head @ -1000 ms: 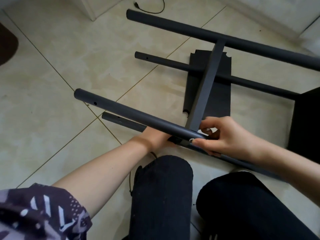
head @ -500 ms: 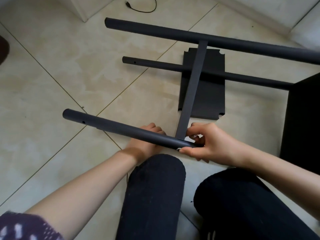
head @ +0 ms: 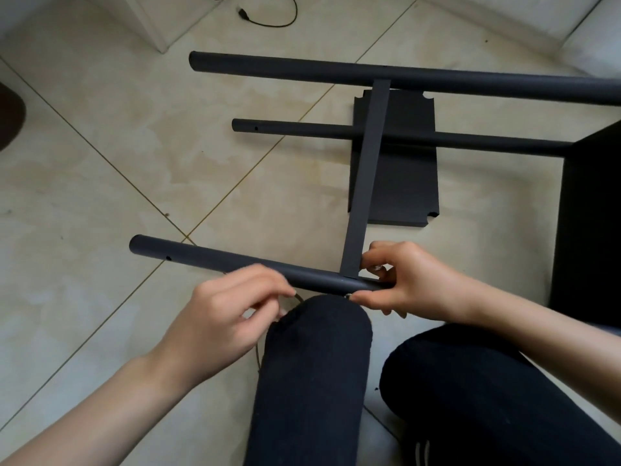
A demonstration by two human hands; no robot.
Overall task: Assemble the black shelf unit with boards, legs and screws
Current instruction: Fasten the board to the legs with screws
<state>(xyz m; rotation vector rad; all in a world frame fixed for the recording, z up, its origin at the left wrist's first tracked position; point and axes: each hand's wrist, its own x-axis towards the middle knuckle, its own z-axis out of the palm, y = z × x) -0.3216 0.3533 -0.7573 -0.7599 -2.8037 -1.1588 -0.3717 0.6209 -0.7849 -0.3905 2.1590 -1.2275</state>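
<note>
Leg (head: 215, 261) between hands; screw (head: 348, 295) seemingly at right thumb.

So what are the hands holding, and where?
The right hand pinches the near leg at its joint with the upright board. The left hand seems to hold nothing.
</note>
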